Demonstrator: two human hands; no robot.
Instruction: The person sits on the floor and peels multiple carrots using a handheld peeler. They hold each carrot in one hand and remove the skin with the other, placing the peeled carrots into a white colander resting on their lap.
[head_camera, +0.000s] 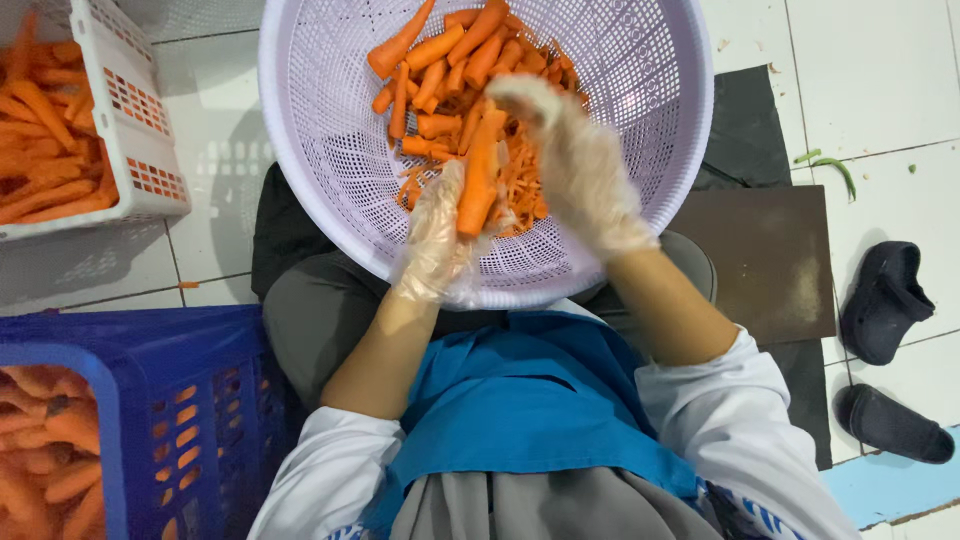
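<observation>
Upper left of frame: white crate (130, 110) of carrots. Lower left: blue crate (170, 400), also holding carrots. Centre: left hand (437, 235), in a clear plastic glove, clenched around a carrot (480, 180) held upright over the lilac colander (320, 150), which holds cut carrots and peelings. Right of centre: gloved right hand (580, 165), blurred against the carrot's upper end; grip cannot be told. Far right: two dark shoes (885, 300) on white floor tiles.
</observation>
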